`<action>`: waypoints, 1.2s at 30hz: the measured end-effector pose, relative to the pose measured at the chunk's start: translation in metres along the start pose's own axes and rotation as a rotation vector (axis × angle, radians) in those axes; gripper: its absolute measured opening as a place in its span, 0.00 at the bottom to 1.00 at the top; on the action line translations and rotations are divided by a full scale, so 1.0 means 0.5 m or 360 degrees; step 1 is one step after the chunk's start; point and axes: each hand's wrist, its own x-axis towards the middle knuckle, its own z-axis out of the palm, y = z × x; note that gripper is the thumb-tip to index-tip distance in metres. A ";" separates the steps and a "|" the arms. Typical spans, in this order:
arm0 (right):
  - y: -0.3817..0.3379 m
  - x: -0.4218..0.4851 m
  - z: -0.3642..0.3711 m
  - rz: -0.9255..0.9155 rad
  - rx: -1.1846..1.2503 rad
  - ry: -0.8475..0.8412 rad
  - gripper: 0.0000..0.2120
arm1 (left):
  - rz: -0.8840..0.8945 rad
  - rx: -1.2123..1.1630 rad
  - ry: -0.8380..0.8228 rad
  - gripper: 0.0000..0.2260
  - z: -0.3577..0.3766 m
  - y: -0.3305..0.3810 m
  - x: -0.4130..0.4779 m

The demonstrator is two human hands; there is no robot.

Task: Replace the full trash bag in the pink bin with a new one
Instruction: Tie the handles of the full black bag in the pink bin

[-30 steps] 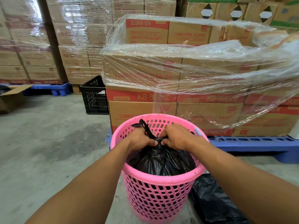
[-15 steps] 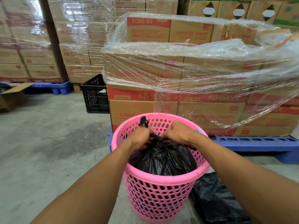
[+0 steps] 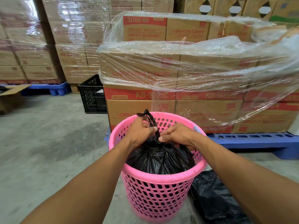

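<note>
Bag neck pulled taller, left hand raised

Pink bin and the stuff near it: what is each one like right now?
pink bin: upright, holds the trash bag
trash bag: inside the bin, top gathered, not yet lifted out
left hand: grips one twisted end of the bag
right hand: grips the other end at the neck
black bag on the floor: crumpled, beside the bin
cardboard box: flaps open
plastic wrap: loose, open at the top
</note>
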 end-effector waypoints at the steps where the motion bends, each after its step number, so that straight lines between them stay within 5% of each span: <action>1: 0.000 0.000 0.001 -0.0012 -0.0004 0.0005 0.02 | 0.0001 -0.0042 0.0025 0.15 -0.002 0.002 0.002; 11: -0.012 -0.003 0.019 -0.0030 0.0037 -0.0036 0.02 | 0.0029 -0.0203 0.0042 0.19 -0.018 -0.001 0.006; 16: -0.010 0.004 0.025 -0.0026 0.0160 -0.0024 0.19 | -0.0197 -0.0135 0.0120 0.18 -0.021 0.001 0.019; 21: -0.001 0.000 0.010 0.0025 0.0360 -0.0024 0.12 | -0.0393 0.0456 -0.0404 0.19 -0.027 -0.049 0.004; 23: -0.002 -0.004 0.008 -0.0005 0.0377 -0.0041 0.10 | -0.0331 0.0421 -0.0379 0.19 -0.022 -0.055 0.006; 27: -0.002 -0.002 0.007 -0.0061 0.0385 -0.0018 0.08 | -0.0286 0.0420 -0.0406 0.02 -0.017 -0.050 0.014; 29: 0.001 -0.002 0.004 -0.0122 0.0392 -0.0057 0.10 | -0.0308 0.0422 -0.0391 0.09 -0.011 -0.050 0.014; 36: -0.020 -0.008 -0.004 -0.0346 -0.0309 -0.0211 0.09 | -0.0533 0.0034 -0.0421 0.07 -0.019 -0.047 0.014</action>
